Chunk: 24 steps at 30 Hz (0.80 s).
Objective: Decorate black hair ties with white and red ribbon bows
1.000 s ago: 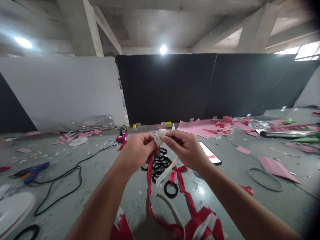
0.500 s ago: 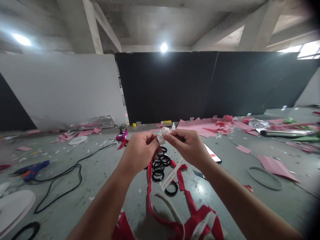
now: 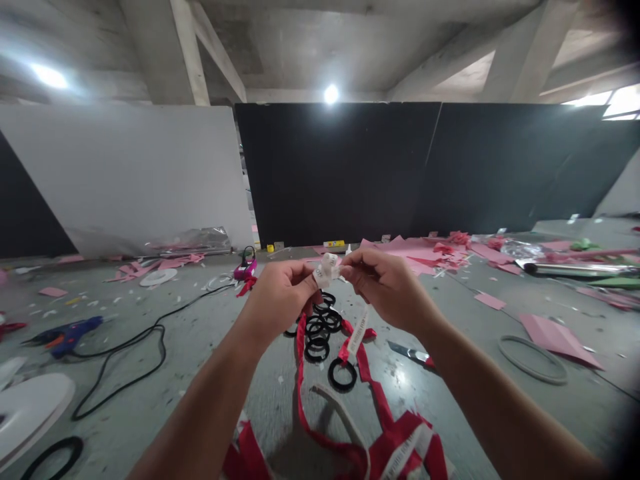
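A looped white ribbon with dark print [image 3: 326, 268] is pinched in the fingers of my left hand [image 3: 281, 297]. My right hand [image 3: 387, 285] also has its fingers closed on this ribbon, at its right side. A printed tail [image 3: 358, 335] hangs below my right hand. Under the hands, several black rings [image 3: 317, 327] lie in a cluster, with another black ring [image 3: 343, 375] nearer to me. Red ribbon [image 3: 381, 399] runs along both sides of the rings to a red and white heap [image 3: 407, 443] at the near edge of view.
A blue glue gun [image 3: 75, 335] with a black cable lies at the left, near a white disc [image 3: 35, 407]. A knife [image 3: 407, 351] lies beside my right forearm. Pink paper [image 3: 560, 339] and a grey ring [image 3: 533, 360] are at the right. Dark panels stand behind.
My right hand has shifted slightly right, away from my left. The hanging ribbon tail has swung right and up, uncovering red ribbon by the near ring. The knife shows more; the phone is now hidden.
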### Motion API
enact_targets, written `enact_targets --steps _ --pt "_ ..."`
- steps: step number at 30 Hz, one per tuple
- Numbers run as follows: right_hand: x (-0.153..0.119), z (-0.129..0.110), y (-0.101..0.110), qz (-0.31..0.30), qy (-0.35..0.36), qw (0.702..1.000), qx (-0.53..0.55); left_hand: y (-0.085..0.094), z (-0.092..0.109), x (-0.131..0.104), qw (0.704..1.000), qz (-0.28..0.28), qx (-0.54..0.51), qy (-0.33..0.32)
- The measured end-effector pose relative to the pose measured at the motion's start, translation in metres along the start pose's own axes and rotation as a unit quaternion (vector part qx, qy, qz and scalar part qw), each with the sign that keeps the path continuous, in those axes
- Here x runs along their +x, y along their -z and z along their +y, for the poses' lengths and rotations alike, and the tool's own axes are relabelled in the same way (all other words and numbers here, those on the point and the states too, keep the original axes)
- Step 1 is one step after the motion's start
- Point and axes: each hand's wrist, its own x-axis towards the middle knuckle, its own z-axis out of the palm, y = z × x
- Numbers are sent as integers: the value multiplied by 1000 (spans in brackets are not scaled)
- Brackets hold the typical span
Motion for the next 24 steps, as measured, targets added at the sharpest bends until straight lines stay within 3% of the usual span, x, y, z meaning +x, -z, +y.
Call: enact_targets --steps 7,12,18,24 --pt "-4 -8 -3 67 18 995 -78 -1 4 -3 999 -29 -16 -3" --pt "-5 -10 -6 26 33 996 -80 -3 5 -3 1000 -9 25 -10" --pt "-7 -10 -12 31 16 998 -47 -4 5 -4 999 2 43 -14" --pt "-7 -12 -12 -24 12 1000 -3 -6 6 -7 992 40 107 -51"
